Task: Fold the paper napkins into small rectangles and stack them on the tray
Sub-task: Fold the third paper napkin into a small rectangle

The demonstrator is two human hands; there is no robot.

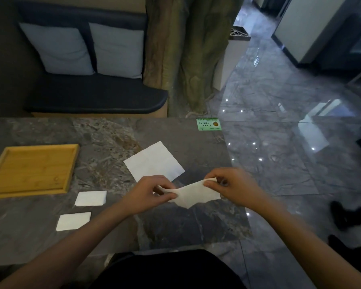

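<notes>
Both hands, left (152, 191) and right (230, 187), pinch a slack napkin (193, 195) midair; uneven pull could skew or tear it

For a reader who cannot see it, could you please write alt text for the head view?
Left hand and right hand hold a white paper napkin above a grey stone table. Two folded white rectangles lie beside an empty bamboo tray.

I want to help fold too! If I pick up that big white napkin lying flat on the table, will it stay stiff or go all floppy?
Probably floppy: the napkin in the hands sags between the left hand and right hand. The flat napkin looks thin, so likely light and easy to tear.
</notes>
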